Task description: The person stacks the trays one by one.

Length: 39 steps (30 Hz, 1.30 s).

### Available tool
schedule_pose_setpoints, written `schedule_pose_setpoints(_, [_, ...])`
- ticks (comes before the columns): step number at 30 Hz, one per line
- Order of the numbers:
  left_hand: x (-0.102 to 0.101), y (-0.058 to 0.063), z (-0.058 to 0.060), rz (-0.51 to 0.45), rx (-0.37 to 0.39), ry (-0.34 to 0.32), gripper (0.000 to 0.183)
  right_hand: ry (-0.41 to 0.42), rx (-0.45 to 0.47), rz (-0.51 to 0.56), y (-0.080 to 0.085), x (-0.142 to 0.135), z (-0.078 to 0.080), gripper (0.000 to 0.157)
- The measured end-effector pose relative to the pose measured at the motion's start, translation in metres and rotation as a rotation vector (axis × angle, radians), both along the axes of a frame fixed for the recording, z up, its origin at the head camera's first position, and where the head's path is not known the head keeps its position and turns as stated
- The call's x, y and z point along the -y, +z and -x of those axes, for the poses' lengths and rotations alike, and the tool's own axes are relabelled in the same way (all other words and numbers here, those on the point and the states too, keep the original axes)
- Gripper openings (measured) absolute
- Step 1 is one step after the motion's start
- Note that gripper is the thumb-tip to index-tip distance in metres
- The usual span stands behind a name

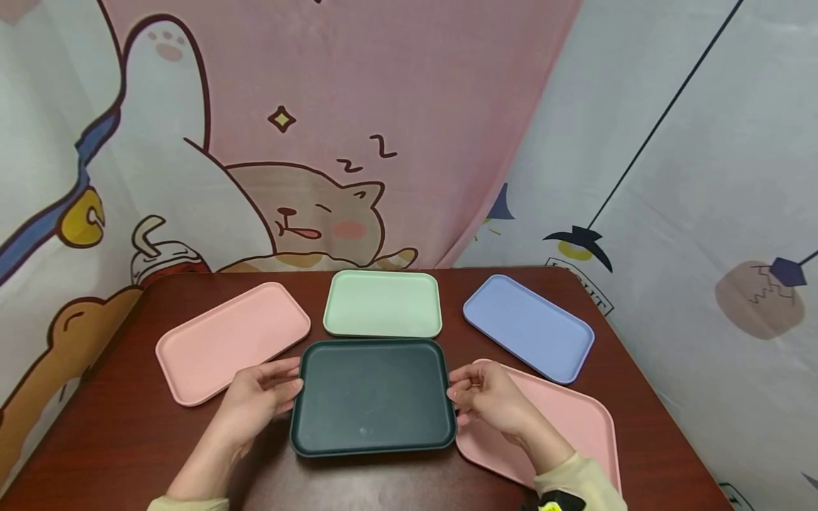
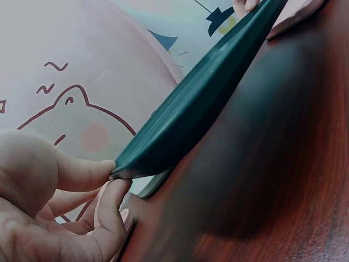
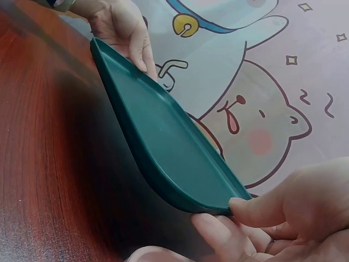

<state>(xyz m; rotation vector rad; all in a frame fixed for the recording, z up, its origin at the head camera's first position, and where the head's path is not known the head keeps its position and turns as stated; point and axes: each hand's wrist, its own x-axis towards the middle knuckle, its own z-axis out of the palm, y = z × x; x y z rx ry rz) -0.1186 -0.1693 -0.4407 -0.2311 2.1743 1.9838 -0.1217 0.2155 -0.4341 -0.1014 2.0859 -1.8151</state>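
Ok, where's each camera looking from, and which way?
Head: on the head, facing forward and down at the table; left hand, right hand, forearms show.
Left wrist: on that wrist, facing across the dark tray; left hand close, right hand partly beyond.
Right wrist: on that wrist, facing back across it; right hand close, left hand beyond.
Both wrist views share the tray and printed cloth.

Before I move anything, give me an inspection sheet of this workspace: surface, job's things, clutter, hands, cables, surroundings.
Surface: reddish-brown wood-grain table.
Job's things: dark green tray, held above the table.
Clutter: pale green tray beyond it; blue tray at far right; first pink tray at left; second pink tray at near right, partly hidden by the right arm.
Hands: left hand and right hand pinch opposite edges of the dark green tray.
Cables: nothing seen.
Surroundings: cartoon-printed cloth.
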Motion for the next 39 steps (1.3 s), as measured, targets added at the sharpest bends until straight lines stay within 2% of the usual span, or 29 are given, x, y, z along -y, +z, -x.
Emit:
schedule_pose_setpoints(10, [-0.002,-0.006,0.002,0.034,-0.010,0.035,0.043,-0.001,-0.039,-0.054,-0.001,0.004,0.000,0.031])
schedule_pose_setpoints(16, [-0.003,-0.010,0.004,0.056,-0.031,0.034,0.040,0.010,-0.083,-0.094,-0.002,0.007,0.000,0.032])
schedule_pose_setpoints(26, [-0.005,-0.016,0.009,0.098,-0.051,0.034,0.039,0.051,-0.168,-0.187,-0.002,0.009,0.004,0.018])
schedule_pose_setpoints(34, [-0.009,-0.018,0.012,0.130,-0.052,0.032,0.038,0.068,-0.286,-0.321,-0.003,0.011,0.008,0.007])
schedule_pose_setpoints(39, [-0.011,-0.017,0.012,0.158,-0.054,0.034,0.036,0.061,-0.336,-0.412,-0.004,0.014,0.011,0.011])
